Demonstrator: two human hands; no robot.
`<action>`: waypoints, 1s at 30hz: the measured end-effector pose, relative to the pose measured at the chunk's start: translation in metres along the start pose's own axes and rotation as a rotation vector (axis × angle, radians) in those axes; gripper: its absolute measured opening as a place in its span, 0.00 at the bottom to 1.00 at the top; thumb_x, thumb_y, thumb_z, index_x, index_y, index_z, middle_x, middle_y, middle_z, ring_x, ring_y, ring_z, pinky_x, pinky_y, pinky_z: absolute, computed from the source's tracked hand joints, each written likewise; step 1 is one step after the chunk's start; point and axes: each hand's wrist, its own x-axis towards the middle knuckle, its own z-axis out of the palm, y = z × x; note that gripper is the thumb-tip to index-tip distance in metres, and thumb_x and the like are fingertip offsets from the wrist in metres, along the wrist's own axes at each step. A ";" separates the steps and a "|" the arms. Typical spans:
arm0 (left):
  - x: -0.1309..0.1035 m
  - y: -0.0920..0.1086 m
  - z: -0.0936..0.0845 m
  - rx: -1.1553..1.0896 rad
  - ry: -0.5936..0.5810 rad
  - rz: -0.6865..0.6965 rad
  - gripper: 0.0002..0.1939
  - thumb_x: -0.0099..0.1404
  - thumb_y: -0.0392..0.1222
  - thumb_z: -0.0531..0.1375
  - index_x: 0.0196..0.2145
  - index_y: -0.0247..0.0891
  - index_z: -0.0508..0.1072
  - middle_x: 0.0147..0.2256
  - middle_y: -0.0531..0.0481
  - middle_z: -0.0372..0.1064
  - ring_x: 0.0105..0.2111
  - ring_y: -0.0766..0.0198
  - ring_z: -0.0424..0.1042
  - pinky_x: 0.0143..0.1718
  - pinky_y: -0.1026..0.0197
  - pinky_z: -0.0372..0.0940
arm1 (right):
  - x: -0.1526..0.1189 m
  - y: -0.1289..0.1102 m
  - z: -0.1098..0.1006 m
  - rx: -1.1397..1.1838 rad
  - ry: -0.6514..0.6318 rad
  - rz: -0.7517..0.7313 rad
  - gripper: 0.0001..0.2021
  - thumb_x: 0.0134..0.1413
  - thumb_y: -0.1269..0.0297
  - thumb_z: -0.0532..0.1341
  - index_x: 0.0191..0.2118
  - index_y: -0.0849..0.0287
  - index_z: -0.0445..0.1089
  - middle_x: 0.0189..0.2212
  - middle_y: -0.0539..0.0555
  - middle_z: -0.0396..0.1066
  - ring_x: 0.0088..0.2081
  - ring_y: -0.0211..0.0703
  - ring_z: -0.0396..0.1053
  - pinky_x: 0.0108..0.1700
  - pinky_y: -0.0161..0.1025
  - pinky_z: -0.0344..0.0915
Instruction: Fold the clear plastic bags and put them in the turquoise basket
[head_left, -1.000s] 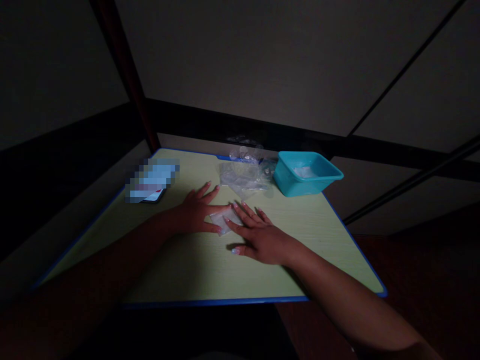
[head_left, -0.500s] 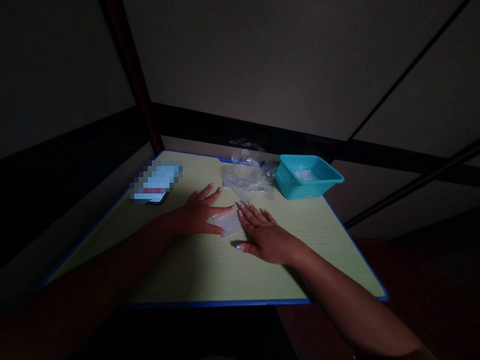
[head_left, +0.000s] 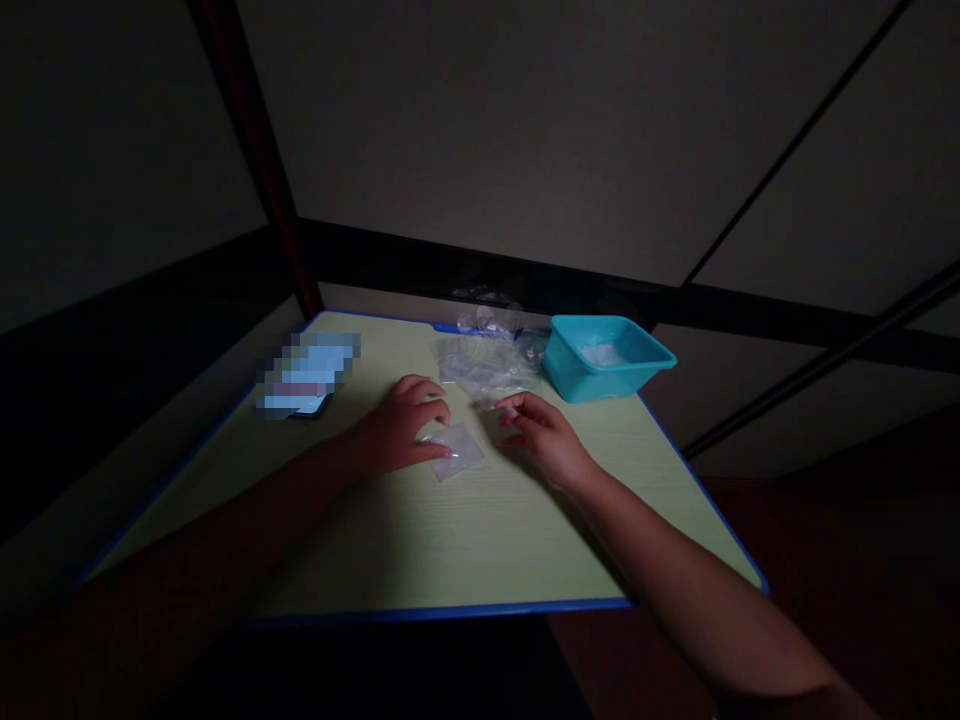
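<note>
A small, clear, flat plastic packet [head_left: 459,453] lies near the middle of the pale green table. My left hand [head_left: 405,425] is at its left side, fingers curled but apart, with the thumb resting on the packet's left part. My right hand [head_left: 546,437] is raised to the right of the packet, not touching it, its fingers bent and spread with nothing visible between them. Just beyond both hands lies a pile of crumpled clear plastic bags [head_left: 484,362].
A turquoise basket [head_left: 592,382] with something whitish inside stands at the back right of the table [head_left: 450,560]. A phone with a blurred screen [head_left: 311,370] is at the back left. Blue trim edges the table, and a wall rises behind it.
My right hand has lifted off the packet and moved right, its fingers bending. My left fingers have curled up from being stretched out, while the thumb stays at the packet.
</note>
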 end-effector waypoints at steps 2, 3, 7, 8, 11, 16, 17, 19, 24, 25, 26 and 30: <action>-0.001 0.002 0.002 -0.004 -0.010 0.037 0.15 0.54 0.50 0.68 0.35 0.39 0.72 0.49 0.42 0.63 0.53 0.47 0.56 0.54 0.46 0.57 | 0.002 -0.002 0.000 0.265 -0.021 0.137 0.07 0.45 0.64 0.62 0.34 0.56 0.70 0.33 0.52 0.68 0.38 0.43 0.66 0.36 0.44 0.72; -0.002 0.002 0.004 -0.003 -0.016 0.051 0.15 0.54 0.49 0.68 0.34 0.39 0.71 0.49 0.42 0.62 0.53 0.47 0.56 0.54 0.46 0.57 | 0.002 -0.004 0.000 0.344 -0.024 0.180 0.08 0.44 0.65 0.62 0.34 0.56 0.70 0.32 0.51 0.68 0.39 0.43 0.66 0.35 0.43 0.72; -0.003 0.004 0.006 -0.002 -0.034 0.072 0.15 0.54 0.49 0.68 0.34 0.39 0.71 0.51 0.43 0.61 0.54 0.47 0.55 0.55 0.47 0.56 | 0.003 -0.009 -0.001 0.501 -0.036 0.275 0.07 0.48 0.68 0.60 0.36 0.56 0.70 0.32 0.51 0.69 0.42 0.44 0.67 0.33 0.43 0.73; -0.004 0.004 0.005 -0.002 -0.045 0.075 0.14 0.54 0.49 0.67 0.35 0.40 0.71 0.52 0.43 0.60 0.55 0.47 0.55 0.55 0.46 0.55 | 0.003 -0.009 -0.001 0.532 -0.041 0.295 0.07 0.49 0.68 0.60 0.37 0.56 0.69 0.32 0.51 0.70 0.42 0.44 0.68 0.34 0.44 0.74; -0.004 0.006 0.004 0.002 -0.094 0.092 0.14 0.56 0.49 0.66 0.39 0.42 0.73 0.55 0.44 0.58 0.57 0.46 0.52 0.58 0.46 0.53 | 0.003 -0.009 -0.002 0.597 -0.068 0.345 0.05 0.54 0.67 0.57 0.37 0.56 0.68 0.35 0.53 0.72 0.44 0.45 0.69 0.35 0.46 0.74; -0.005 0.006 0.005 -0.016 -0.124 0.078 0.15 0.56 0.49 0.66 0.40 0.44 0.74 0.57 0.44 0.58 0.59 0.45 0.50 0.59 0.45 0.51 | 0.002 -0.009 -0.004 0.649 -0.124 0.377 0.07 0.58 0.67 0.54 0.38 0.57 0.69 0.37 0.55 0.73 0.46 0.45 0.69 0.38 0.48 0.74; -0.005 0.006 0.005 -0.022 -0.125 0.072 0.15 0.56 0.49 0.66 0.40 0.44 0.74 0.57 0.45 0.58 0.59 0.45 0.50 0.59 0.45 0.51 | 0.002 -0.009 -0.004 0.652 -0.128 0.382 0.07 0.58 0.66 0.54 0.38 0.57 0.69 0.37 0.55 0.73 0.46 0.45 0.69 0.38 0.48 0.74; -0.005 0.005 0.006 -0.029 -0.128 0.067 0.16 0.55 0.49 0.67 0.40 0.44 0.74 0.57 0.45 0.58 0.59 0.45 0.50 0.59 0.45 0.50 | 0.001 -0.009 -0.004 0.650 -0.131 0.392 0.08 0.58 0.66 0.53 0.38 0.57 0.69 0.37 0.55 0.74 0.46 0.45 0.69 0.38 0.47 0.74; -0.005 0.005 0.008 -0.030 -0.132 0.056 0.16 0.55 0.49 0.67 0.41 0.43 0.73 0.57 0.45 0.57 0.60 0.45 0.49 0.60 0.46 0.50 | 0.001 -0.008 -0.002 0.623 -0.157 0.411 0.07 0.58 0.65 0.55 0.38 0.57 0.69 0.38 0.55 0.74 0.44 0.43 0.70 0.39 0.45 0.73; -0.005 0.005 0.008 -0.029 -0.133 0.057 0.16 0.55 0.49 0.67 0.41 0.43 0.73 0.57 0.45 0.57 0.60 0.45 0.49 0.60 0.46 0.50 | 0.001 -0.008 -0.002 0.616 -0.164 0.414 0.06 0.58 0.65 0.55 0.38 0.57 0.69 0.38 0.55 0.74 0.43 0.43 0.70 0.39 0.44 0.73; -0.005 0.006 0.007 -0.026 -0.134 0.061 0.16 0.56 0.49 0.67 0.41 0.43 0.73 0.57 0.44 0.56 0.60 0.45 0.49 0.60 0.46 0.50 | 0.000 -0.007 -0.002 0.610 -0.170 0.417 0.06 0.58 0.65 0.55 0.38 0.58 0.69 0.38 0.54 0.74 0.43 0.43 0.71 0.39 0.44 0.73; -0.004 0.005 0.007 -0.017 -0.135 0.071 0.17 0.56 0.50 0.66 0.41 0.43 0.73 0.57 0.43 0.57 0.59 0.45 0.50 0.59 0.45 0.50 | -0.001 -0.008 -0.002 0.589 -0.200 0.431 0.06 0.57 0.66 0.56 0.38 0.58 0.69 0.37 0.54 0.74 0.41 0.42 0.72 0.40 0.43 0.73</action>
